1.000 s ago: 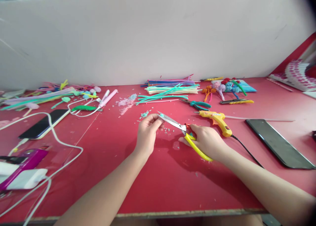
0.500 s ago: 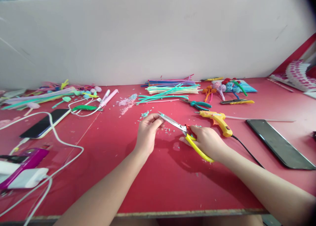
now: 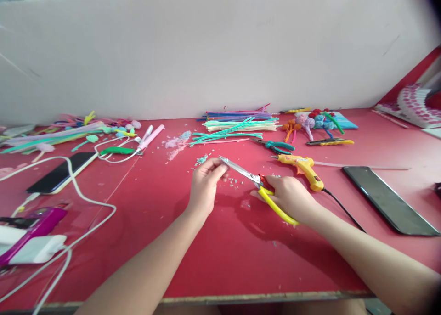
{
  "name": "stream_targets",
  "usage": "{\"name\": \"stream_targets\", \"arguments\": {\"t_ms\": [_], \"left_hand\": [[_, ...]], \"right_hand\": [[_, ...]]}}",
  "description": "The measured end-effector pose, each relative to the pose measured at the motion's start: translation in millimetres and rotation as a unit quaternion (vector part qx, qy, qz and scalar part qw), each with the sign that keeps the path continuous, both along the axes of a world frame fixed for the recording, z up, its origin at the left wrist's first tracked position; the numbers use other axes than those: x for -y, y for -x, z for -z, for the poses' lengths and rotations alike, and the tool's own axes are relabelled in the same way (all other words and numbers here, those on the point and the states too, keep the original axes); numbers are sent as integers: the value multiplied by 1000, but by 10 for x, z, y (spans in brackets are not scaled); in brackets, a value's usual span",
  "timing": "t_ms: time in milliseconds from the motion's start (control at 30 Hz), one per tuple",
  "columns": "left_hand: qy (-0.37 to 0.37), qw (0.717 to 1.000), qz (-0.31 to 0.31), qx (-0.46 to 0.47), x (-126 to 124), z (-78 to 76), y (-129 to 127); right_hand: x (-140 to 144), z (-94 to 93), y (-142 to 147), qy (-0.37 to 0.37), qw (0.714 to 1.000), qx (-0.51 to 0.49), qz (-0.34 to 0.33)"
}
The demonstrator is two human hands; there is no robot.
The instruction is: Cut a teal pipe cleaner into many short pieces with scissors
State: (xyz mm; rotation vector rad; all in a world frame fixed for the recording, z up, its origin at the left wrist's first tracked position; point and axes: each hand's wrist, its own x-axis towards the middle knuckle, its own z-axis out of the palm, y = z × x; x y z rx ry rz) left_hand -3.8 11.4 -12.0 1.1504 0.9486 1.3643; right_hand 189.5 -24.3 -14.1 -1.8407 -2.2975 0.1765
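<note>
My right hand (image 3: 289,195) is wrapped round the handles of yellow-handled scissors (image 3: 275,207), whose blades point left and away from me. The blade tips reach the fingertips of my left hand (image 3: 205,182), which is closed in a pinch. Between those fingers is a small turquoise piece, mostly hidden by the fingers and the blades. Turquoise clippings (image 3: 201,159) lie just beyond my left hand, and more small bits (image 3: 235,182) are scattered under the scissors.
Bundles of pipe cleaners (image 3: 237,124) lie by the back wall. Pliers (image 3: 275,145), a yellow glue gun (image 3: 305,165) and a phone (image 3: 389,200) are on the right. Another phone (image 3: 62,172), white cables (image 3: 81,195) and a purple power strip (image 3: 37,232) occupy the left.
The scissor tips have shifted very slightly left at my left fingertips, and the turquoise bit seen there before shows less. Both hands keep almost the same place.
</note>
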Motion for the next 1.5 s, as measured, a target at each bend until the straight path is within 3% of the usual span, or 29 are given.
{"name": "stream_targets", "arguments": {"t_ms": [167, 267, 467, 633, 733, 933, 1033, 1133, 1300, 1500], "left_hand": [[-1, 1000, 6, -16, 2, -4, -4], [16, 996, 58, -59, 29, -10, -41], [27, 964, 216, -149, 136, -25, -141], [24, 940, 278, -195, 188, -27, -162], [-3, 936, 262, -233, 205, -15, -167], [-107, 929, 161, -316, 263, 9, -206], [-114, 932, 137, -317, 270, 17, -218], [-77, 953, 117, -267, 224, 8, -196], [-20, 988, 66, -140, 100, -19, -108], [-14, 999, 44, -24, 47, -33, -69]], "right_hand": [[-22, 3, -9, 3, 999, -47, 14], [-29, -7, 5, 16, 990, -135, 35], [-4, -80, 33, 114, 921, -372, 30], [17, -81, 45, 170, 893, -416, 17], [22, -71, 58, 162, 906, -391, 19], [35, -94, 118, 114, 935, -332, 46], [32, -80, 116, 114, 940, -318, 41], [16, -52, 67, 88, 954, -287, 18], [8, -57, 12, 22, 991, -133, 21], [30, -65, 50, 3, 999, -48, 16]]}}
